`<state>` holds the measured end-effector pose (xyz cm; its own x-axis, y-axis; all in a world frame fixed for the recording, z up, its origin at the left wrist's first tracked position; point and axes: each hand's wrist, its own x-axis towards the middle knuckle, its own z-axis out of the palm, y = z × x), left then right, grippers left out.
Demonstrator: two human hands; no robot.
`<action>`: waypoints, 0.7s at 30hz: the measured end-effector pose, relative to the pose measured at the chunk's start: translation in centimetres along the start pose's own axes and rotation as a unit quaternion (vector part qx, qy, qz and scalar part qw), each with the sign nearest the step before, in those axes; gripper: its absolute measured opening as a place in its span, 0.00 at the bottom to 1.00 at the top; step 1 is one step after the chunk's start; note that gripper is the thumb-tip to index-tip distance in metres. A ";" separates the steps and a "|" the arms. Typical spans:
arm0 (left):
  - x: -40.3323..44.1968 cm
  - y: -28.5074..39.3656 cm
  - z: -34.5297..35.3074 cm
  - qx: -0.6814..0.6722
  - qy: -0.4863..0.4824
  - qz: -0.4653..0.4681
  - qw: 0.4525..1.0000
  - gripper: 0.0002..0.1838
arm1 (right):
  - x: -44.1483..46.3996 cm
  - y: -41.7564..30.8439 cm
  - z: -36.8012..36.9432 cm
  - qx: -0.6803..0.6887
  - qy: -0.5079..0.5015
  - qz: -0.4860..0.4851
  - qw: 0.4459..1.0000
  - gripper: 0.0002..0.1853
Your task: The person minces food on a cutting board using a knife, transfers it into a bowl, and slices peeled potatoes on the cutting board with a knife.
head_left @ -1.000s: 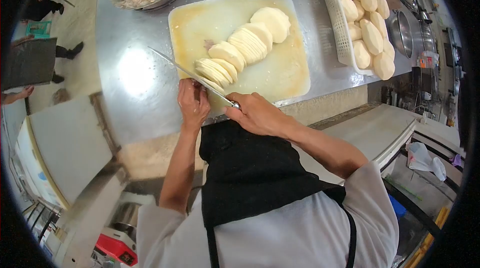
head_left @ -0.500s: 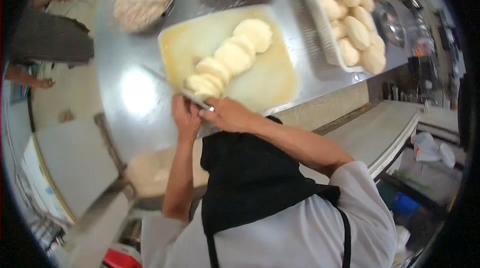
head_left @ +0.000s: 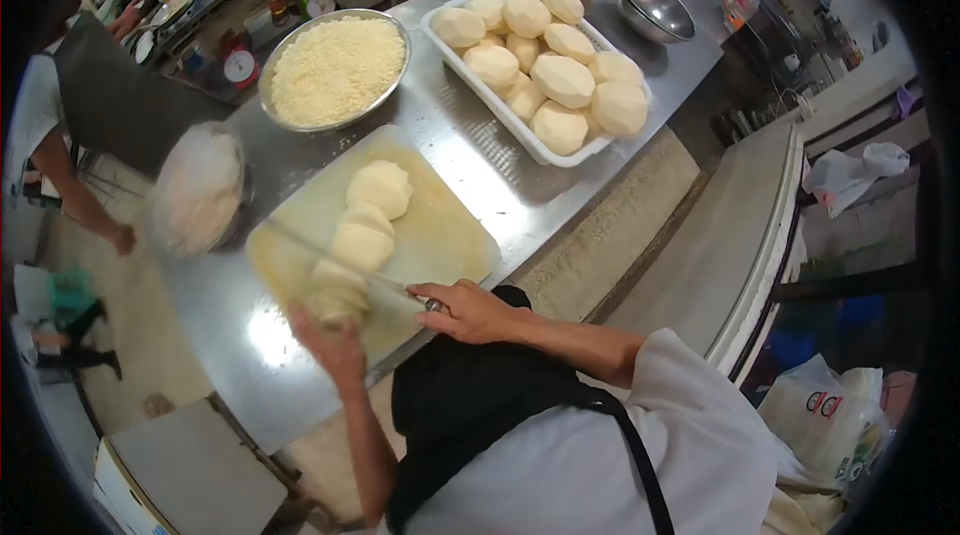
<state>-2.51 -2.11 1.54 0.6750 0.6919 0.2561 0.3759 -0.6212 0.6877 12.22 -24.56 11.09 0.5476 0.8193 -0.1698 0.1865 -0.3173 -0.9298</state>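
My right hand (head_left: 470, 312) is closed around the handle of a knife (head_left: 375, 276). Its long blade, blurred, slants left across the row of thick pale slices (head_left: 362, 245) on the cutting board (head_left: 450, 220). These look cut from a peeled root vegetable whose kind I cannot tell. At the near end of the row, my left hand (head_left: 332, 347) is beside the last slices, fingers stretched out and thumb apart. Motion smears its fingertips, so firm contact with the slices is not clear.
A white basket (head_left: 436, 35) of whole peeled vegetables stands beyond the board. Nearby are a bowl of shredded pale food (head_left: 335, 70), a plastic-covered bowl (head_left: 200, 190) and a metal bowl (head_left: 655, 7). A person's arm (head_left: 85, 200) shows at left, beyond the steel table (head_left: 225, 335).
My view has turned, bringing more of the table in. The knife has gone from near my left hand at the board's edge to over the slices. My hands have moved apart.
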 end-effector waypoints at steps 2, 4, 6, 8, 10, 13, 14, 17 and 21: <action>0.4 1.3 0.4 0.044 -0.042 0.029 0.998 0.52 | -1.2 2.3 -0.7 -0.014 0.042 0.002 0.999 0.26; 0.9 1.4 2.0 0.075 -0.037 0.057 0.995 0.53 | -2.0 3.9 -1.8 -0.052 0.087 -0.011 0.995 0.25; 1.2 0.6 2.1 0.099 -0.022 0.094 0.990 0.55 | -2.5 4.9 -2.7 -0.048 0.114 0.001 0.992 0.24; 1.2 -0.2 2.0 0.118 -0.023 0.114 0.986 0.56 | -2.9 5.6 -3.5 -0.046 0.124 0.032 0.991 0.24; 1.2 -0.6 1.7 0.111 -0.017 0.127 0.985 0.56 | -2.7 6.8 -3.3 -0.022 0.156 0.023 0.987 0.24; 1.5 -0.9 1.3 0.135 -0.042 0.121 0.982 0.56 | -1.7 7.9 -3.5 0.079 0.169 0.050 0.981 0.26; 1.7 -0.9 1.1 0.149 -0.053 0.114 0.981 0.57 | -1.7 7.3 -4.0 0.126 0.145 0.089 0.977 0.28; 1.9 -1.9 0.9 0.192 -0.059 0.134 0.971 0.56 | -2.1 6.9 -5.3 0.191 0.116 0.101 0.970 0.28; 2.1 -3.1 -0.1 0.142 -0.070 0.098 0.983 0.40 | -2.3 7.7 -5.5 0.208 0.107 0.031 0.972 0.27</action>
<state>-2.33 1.32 0.02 0.8250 0.5038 0.2560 0.3782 -0.8288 0.4123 16.88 -31.54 6.14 0.7132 0.6723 -0.1986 -0.1738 -0.1049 -0.9792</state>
